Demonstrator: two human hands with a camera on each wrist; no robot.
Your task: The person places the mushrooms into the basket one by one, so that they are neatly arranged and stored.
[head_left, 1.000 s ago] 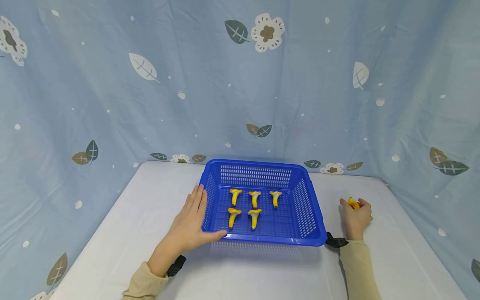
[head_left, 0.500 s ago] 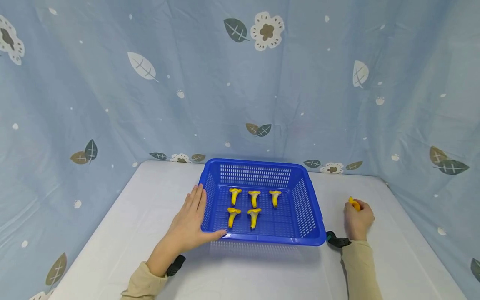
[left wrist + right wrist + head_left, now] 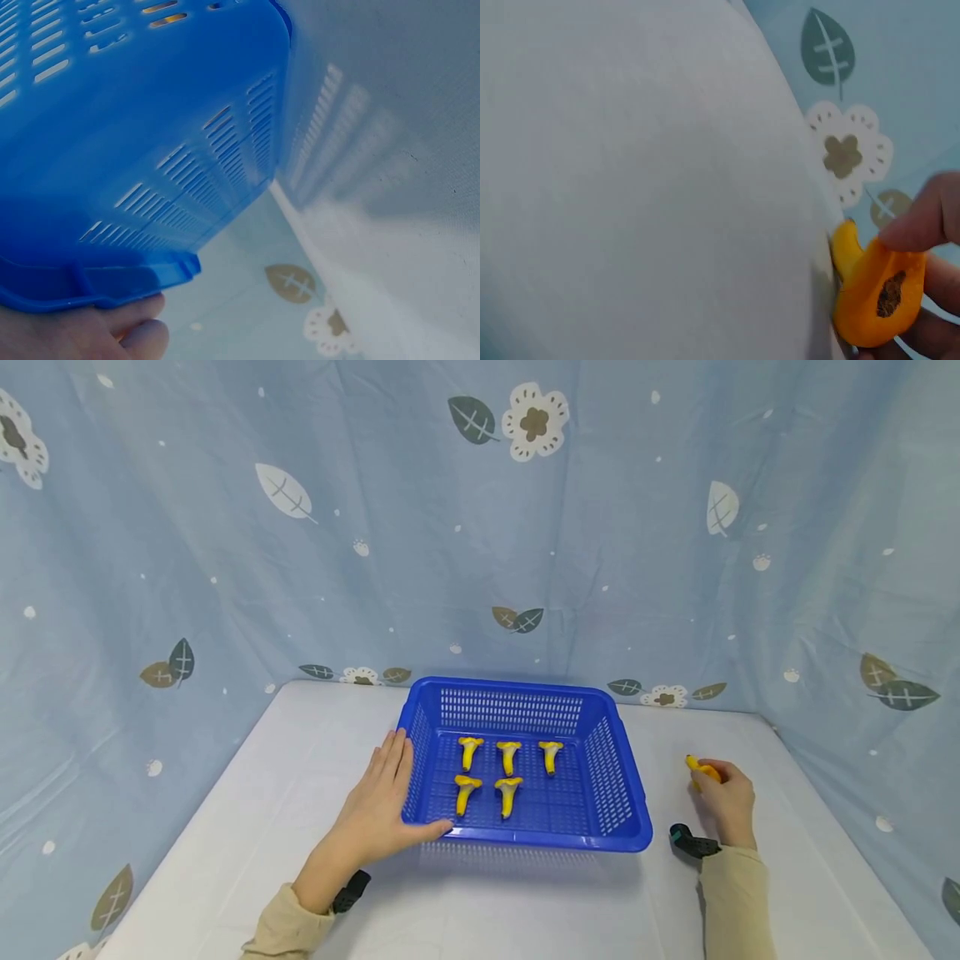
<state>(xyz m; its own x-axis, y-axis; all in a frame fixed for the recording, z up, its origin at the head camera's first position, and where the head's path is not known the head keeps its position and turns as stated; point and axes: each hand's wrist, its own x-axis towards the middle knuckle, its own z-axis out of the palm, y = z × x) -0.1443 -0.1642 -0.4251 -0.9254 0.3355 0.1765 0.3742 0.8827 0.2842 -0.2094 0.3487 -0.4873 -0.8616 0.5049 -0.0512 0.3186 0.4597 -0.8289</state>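
My left hand rests against the left front corner of a blue plastic basket. Its fingers lie straight along the left rim and the thumb on the front rim; fingertips show at the rim in the left wrist view. To the right of the basket, my right hand pinches a yellow chanterelle mushroom low over the table. The right wrist view shows its orange-yellow cap with a dark patch, its stem pointing up. Inside the basket lie several yellow chanterelles in two rows, three behind and two in front.
A white cloth covers the table. Right behind it hangs a blue curtain with leaf and flower prints. Black wrist cameras sit on both wrists. The basket's slotted walls stand up around the mushrooms.
My right hand has shifted slightly right, and the chanterelle in it has turned so that its stem points to the left. The left hand and the basket mushrooms stay in place.
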